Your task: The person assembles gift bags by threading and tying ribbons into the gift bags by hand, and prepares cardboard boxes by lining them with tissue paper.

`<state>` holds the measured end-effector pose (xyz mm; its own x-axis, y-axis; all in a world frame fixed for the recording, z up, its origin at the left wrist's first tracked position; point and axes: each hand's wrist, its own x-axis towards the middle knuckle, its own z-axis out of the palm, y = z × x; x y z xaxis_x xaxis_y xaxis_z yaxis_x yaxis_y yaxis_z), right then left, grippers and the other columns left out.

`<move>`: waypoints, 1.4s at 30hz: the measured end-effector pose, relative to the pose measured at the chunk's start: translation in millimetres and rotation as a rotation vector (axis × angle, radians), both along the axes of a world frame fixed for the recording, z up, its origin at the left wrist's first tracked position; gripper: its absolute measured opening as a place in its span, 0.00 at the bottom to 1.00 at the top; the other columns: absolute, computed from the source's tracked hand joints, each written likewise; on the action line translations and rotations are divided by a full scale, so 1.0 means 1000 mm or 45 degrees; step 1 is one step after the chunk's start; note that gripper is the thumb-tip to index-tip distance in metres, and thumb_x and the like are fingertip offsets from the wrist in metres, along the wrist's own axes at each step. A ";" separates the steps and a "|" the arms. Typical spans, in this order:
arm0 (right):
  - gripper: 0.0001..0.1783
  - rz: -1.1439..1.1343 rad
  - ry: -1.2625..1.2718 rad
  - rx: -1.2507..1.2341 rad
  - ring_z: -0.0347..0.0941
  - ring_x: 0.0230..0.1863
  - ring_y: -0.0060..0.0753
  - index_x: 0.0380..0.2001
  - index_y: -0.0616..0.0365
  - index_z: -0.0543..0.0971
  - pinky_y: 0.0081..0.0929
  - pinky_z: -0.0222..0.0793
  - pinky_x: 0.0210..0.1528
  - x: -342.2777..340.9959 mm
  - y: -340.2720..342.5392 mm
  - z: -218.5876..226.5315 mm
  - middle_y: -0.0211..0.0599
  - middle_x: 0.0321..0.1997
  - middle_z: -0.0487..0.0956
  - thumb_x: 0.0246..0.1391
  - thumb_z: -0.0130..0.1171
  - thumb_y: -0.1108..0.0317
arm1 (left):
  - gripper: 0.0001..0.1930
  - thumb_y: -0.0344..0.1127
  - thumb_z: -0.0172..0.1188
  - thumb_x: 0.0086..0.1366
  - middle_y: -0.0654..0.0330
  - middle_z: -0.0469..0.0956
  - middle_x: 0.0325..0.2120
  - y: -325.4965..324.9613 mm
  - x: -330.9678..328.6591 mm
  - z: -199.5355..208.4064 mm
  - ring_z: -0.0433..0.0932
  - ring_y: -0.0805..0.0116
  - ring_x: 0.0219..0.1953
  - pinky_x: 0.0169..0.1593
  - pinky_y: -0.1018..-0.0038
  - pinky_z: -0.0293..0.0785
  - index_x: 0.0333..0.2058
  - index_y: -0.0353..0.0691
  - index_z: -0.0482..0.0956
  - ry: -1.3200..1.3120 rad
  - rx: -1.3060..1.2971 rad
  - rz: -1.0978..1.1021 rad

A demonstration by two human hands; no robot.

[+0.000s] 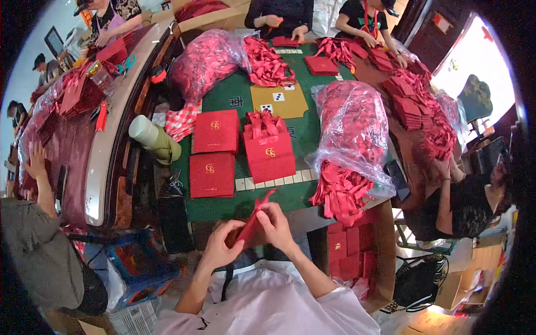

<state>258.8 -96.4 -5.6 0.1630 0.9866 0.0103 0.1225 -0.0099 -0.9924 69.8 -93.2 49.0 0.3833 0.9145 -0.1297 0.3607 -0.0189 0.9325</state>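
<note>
Close to the table's near edge I hold a small red paper bag [251, 228] tilted between my hands. My left hand [221, 247] is closed around its left side, with the thumb and fingers on the paper. My right hand [275, 225] pinches the upper right part, where a red ribbon [264, 199] sticks up. How the ribbon meets the bag is hidden by the fingers. Just beyond lie two stacks of flat red bags, a far stack [215, 134] and a near stack [212, 176]. Beside them rests a pile of bags with ribbon handles [270, 155].
A clear plastic sack of red ribbons [352, 123] spills toward me at right; another sack [204, 64] lies at far left. A green bottle [163, 144] and a phone [397, 180] flank the green tabletop. An open carton [384, 245] holds red bags. Several people work around.
</note>
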 end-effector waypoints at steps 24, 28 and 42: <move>0.10 -0.488 -1.065 0.168 0.71 0.33 0.47 0.28 0.56 0.73 0.41 0.67 0.34 0.105 -0.018 -0.026 0.41 0.30 0.73 0.48 0.66 0.72 | 0.17 0.39 0.64 0.55 0.55 0.70 0.35 -0.035 0.082 -0.083 0.68 0.53 0.43 0.45 0.59 0.68 0.43 0.43 0.76 0.563 0.648 -0.089; 0.09 -0.287 -0.981 0.308 0.72 0.32 0.46 0.28 0.59 0.73 0.37 0.68 0.33 0.073 -0.024 -0.008 0.42 0.29 0.74 0.47 0.65 0.76 | 0.09 0.33 0.61 0.59 0.53 0.77 0.34 -0.021 0.077 -0.078 0.72 0.50 0.40 0.47 0.59 0.69 0.38 0.39 0.79 0.251 0.503 -0.010; 0.12 0.629 -0.714 0.471 0.72 0.38 0.45 0.33 0.56 0.74 0.38 0.72 0.39 0.019 -0.043 0.007 0.39 0.36 0.73 0.42 0.62 0.72 | 0.14 0.39 0.59 0.68 0.69 0.78 0.36 0.025 0.057 -0.075 0.75 0.81 0.37 0.42 0.81 0.72 0.47 0.37 0.78 -0.633 -0.790 -0.058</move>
